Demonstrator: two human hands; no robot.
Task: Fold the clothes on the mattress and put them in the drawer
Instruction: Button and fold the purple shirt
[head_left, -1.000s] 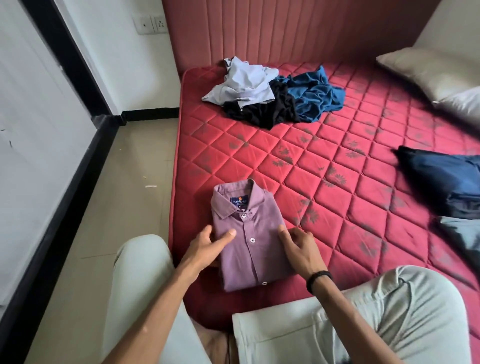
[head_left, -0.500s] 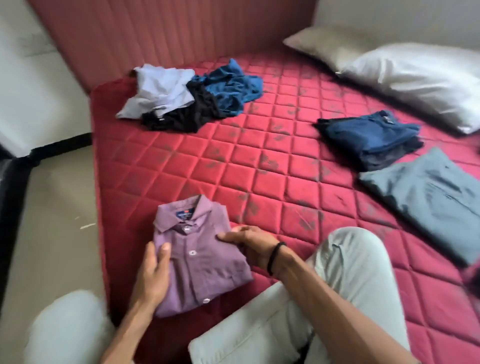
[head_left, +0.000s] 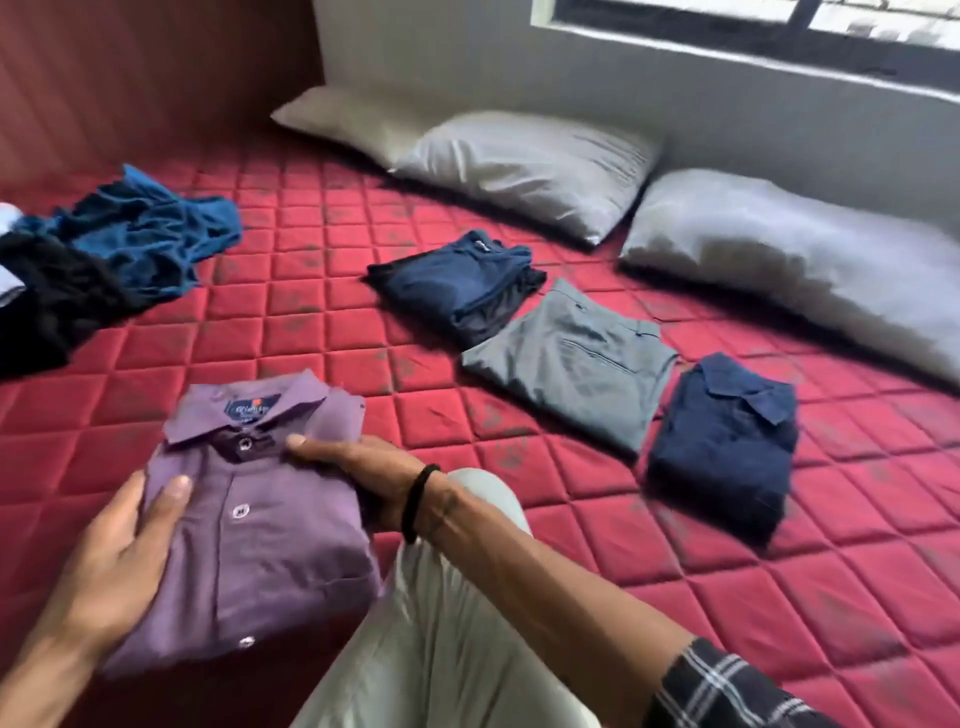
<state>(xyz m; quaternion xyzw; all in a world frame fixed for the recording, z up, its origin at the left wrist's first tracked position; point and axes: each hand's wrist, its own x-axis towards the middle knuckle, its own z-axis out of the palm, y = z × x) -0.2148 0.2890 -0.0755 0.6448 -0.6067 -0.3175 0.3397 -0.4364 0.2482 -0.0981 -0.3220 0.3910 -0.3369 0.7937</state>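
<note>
A folded purple button-up shirt (head_left: 260, 525) is held just above the red quilted mattress (head_left: 322, 332) at the near left. My left hand (head_left: 111, 566) grips its left edge, thumb on top. My right hand (head_left: 358, 467) grips its right edge near the collar, thumb on top, fingers under the fabric. Unfolded clothes lie at the far left: a blue garment (head_left: 150, 234) and a black one (head_left: 52, 296). Folded pieces sit to the right: a dark navy stack (head_left: 457, 286), grey trousers (head_left: 571, 364) and a navy collared shirt (head_left: 727, 441).
Three pillows line the wall under the window: a beige one (head_left: 353, 122), a white one (head_left: 530, 166) and a grey one (head_left: 810, 260). The red padded headboard (head_left: 156, 78) stands at the far left. My knee in light trousers (head_left: 441, 649) rests on the mattress in front.
My view has swung right, bringing the folded clothes and pillows into sight. Both hands have closed on the purple shirt's sides and lifted it slightly towards the right.
</note>
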